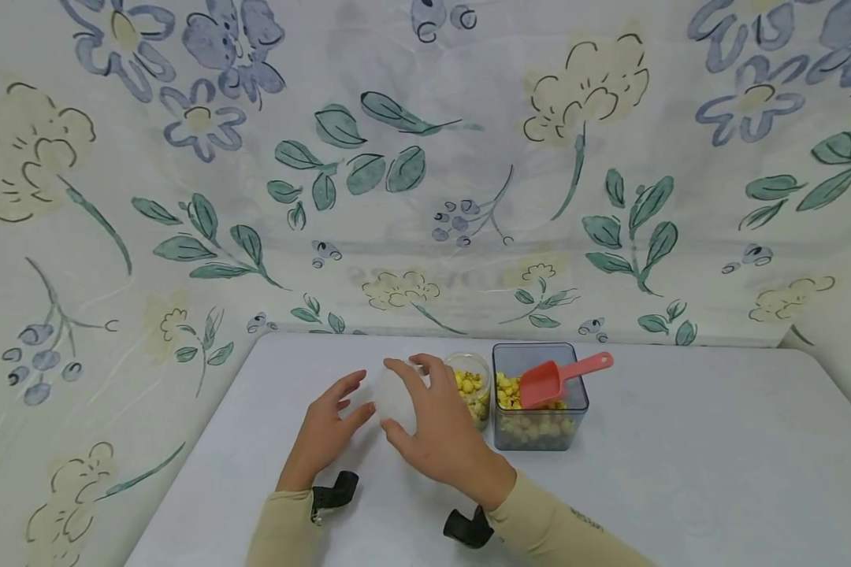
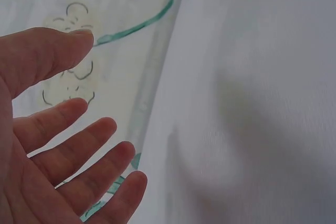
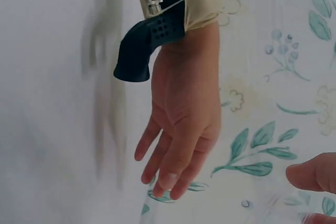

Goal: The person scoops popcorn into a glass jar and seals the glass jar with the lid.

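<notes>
Between the hands in the head view is a round translucent lid point(image 1: 395, 395), pale against the white table. My right hand point(image 1: 440, 429) holds it by the rim, thumb at the near side and fingers at the far side. Only the right thumb point(image 3: 313, 173) and a fingertip show in the right wrist view. My left hand point(image 1: 329, 429) is just left of the lid, fingers spread and relaxed. Its palm point(image 2: 31, 187) is bare in the left wrist view. Partly behind the right hand stands a clear round jar point(image 1: 477, 421) of yellow popcorn.
Right of the jar stands a square grey-tinted container point(image 1: 539, 441) with popcorn. A coral-pink scoop point(image 1: 542, 386) lies in it, its handle jutting past the right rim. A white table point(image 1: 695, 472) spans the front, and a floral cloth point(image 1: 397, 236) hangs behind.
</notes>
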The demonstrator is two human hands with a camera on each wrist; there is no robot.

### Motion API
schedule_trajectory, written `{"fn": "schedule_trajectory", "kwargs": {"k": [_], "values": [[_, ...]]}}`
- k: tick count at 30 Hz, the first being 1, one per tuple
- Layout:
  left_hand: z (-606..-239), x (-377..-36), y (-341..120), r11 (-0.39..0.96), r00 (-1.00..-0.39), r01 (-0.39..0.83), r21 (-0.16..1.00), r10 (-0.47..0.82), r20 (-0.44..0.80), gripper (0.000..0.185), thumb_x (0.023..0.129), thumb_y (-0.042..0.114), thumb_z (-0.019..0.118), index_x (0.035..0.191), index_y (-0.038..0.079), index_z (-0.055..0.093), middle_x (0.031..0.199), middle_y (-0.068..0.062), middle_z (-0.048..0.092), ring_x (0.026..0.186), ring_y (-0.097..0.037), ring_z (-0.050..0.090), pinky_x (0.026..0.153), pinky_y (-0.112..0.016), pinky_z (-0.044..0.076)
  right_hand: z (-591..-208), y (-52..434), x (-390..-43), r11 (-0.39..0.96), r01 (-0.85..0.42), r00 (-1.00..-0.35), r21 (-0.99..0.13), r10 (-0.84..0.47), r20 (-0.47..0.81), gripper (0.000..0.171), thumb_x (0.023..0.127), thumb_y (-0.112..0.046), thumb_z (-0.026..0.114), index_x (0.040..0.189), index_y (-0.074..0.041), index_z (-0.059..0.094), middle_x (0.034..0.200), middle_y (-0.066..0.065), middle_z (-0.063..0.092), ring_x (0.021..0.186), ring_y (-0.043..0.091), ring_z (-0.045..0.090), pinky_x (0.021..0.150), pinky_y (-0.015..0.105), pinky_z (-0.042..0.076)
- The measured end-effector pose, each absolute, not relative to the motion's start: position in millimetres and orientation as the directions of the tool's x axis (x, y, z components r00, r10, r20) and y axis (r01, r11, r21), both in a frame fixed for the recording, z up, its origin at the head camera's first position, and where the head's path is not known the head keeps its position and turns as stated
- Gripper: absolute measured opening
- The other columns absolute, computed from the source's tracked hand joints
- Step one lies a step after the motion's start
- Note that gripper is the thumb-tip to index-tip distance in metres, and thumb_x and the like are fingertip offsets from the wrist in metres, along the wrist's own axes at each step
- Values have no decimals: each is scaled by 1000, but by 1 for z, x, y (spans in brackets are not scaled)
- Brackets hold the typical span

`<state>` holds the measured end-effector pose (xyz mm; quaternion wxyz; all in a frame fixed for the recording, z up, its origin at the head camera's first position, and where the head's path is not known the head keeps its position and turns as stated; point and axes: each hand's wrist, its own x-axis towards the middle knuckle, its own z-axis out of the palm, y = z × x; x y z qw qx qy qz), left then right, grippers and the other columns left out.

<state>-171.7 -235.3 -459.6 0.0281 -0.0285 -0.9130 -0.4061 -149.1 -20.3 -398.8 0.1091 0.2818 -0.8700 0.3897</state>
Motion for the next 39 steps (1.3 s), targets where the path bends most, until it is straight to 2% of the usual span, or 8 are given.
{"fn": "schedule_trajectory", "kwargs": {"k": [9,13,18,24,31,39], "values": [[-460,-175,-215,616,-991,136,776,98,95,59,94,24,73,147,9,50,148,-12,52,136,-32,48,108,-50,44,-391,-6,-158,482,-583,-811,-654,-305,499,64,85,-20,80,142,-14,52,138,16,47,128,32,46,99,51,49],[-461,-175,-204,581,-987,155,799,128,99,63,93,20,74,149,9,46,148,-10,53,136,-31,49,108,-49,44,-388,2,-164,492,-581,-810,-648,-272,519,65,83,-20,82,139,-11,52,139,16,48,126,32,51,99,50,51],[-459,-175,-189,546,-986,143,825,147,74,70,91,11,73,153,9,40,148,-8,52,135,-31,50,109,-50,43,-386,11,-168,488,-550,-831,-678,-242,501,66,83,-19,82,138,-6,47,139,15,50,120,32,56,93,46,55],[-458,-174,-175,516,-982,126,847,185,33,77,89,8,74,155,12,35,151,-7,50,137,-30,48,111,-51,40,-385,18,-171,463,-494,-868,-736,-221,444,71,84,-19,79,142,-6,40,136,15,49,119,35,55,93,48,54],[-462,-175,-165,484,-976,124,866,218,18,88,86,26,80,158,13,32,152,-9,48,138,-30,46,112,-52,39,-386,26,-177,509,-472,-880,-719,-229,416,66,84,-20,78,143,-16,48,142,13,42,115,30,58,93,48,55],[-463,-178,-152,483,-974,140,865,224,33,95,81,37,85,157,15,32,153,-7,46,139,-28,45,112,-50,39,-385,36,-180,516,-473,-879,-714,-224,420,61,84,-20,78,134,-4,47,145,14,43,115,30,54,95,47,52]]}}
